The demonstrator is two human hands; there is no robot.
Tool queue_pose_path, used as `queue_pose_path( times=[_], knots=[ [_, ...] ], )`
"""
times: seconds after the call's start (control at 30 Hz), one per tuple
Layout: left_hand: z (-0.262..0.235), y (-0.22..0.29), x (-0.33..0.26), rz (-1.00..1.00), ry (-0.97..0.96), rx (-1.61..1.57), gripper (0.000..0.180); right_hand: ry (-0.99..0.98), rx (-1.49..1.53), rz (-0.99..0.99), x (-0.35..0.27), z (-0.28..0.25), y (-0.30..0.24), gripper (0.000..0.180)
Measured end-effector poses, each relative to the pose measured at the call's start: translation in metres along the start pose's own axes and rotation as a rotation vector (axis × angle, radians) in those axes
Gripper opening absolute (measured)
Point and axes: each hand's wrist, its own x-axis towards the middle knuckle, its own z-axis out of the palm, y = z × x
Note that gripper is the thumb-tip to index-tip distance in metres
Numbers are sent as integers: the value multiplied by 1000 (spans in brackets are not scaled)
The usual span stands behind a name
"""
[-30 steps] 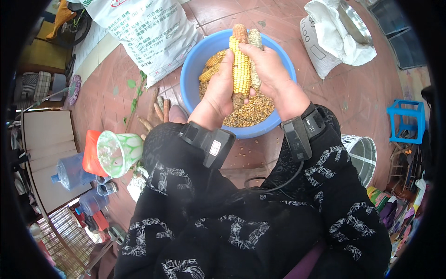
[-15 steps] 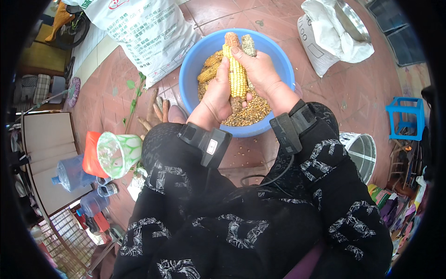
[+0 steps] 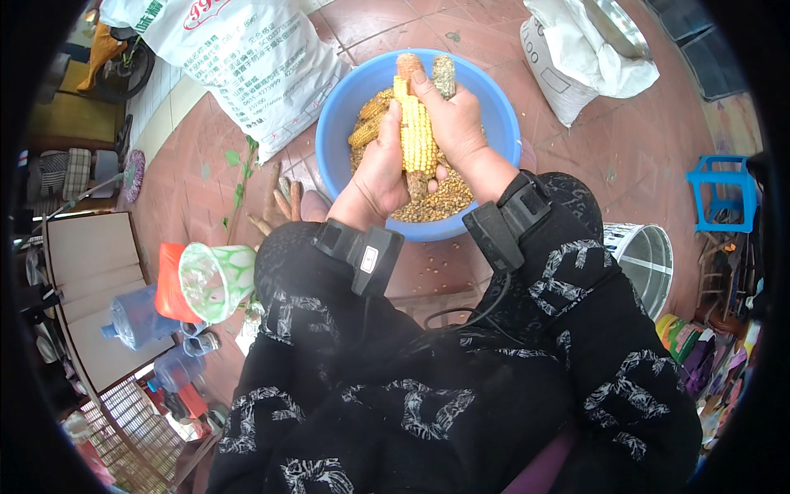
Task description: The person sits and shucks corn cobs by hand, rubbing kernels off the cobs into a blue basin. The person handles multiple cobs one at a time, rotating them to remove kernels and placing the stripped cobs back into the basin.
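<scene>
Over a blue basin, both hands hold a yellow ear of corn upright. My left hand wraps its lower left side, thumb along the kernels. My right hand grips it from the right, thumb near the top. A bare reddish cob end shows above the kernels; whether it belongs to the same ear I cannot tell. A greyish stripped cob stands behind my right hand, partly hidden by it. Loose kernels and several yellow ears lie in the basin.
A large white sack leans at the basin's far left, an open white sack at far right. Stripped cobs lie on the floor left. Nearby are a green-and-white bin, a metal bucket and a blue stool.
My right thumb has slid slightly up towards the top of the ear. Both hands keep their hold, and the whole view has shifted a little.
</scene>
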Motion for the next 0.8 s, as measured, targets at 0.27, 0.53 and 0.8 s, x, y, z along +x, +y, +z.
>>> queue_pose_path(
  times=[0.27, 0.53, 0.8],
  knots=[
    [-2, 7, 2, 75, 63, -9, 57, -292, 528, 298, 17, -12, -19, 38],
    [5, -5, 3, 131, 235, 233, 55, -174, 230, 231, 11, 1, -9, 37],
    [2, -5, 4, 83, 164, 76, 54, -3, -75, 57, 13, 6, 0, 43]
  ],
)
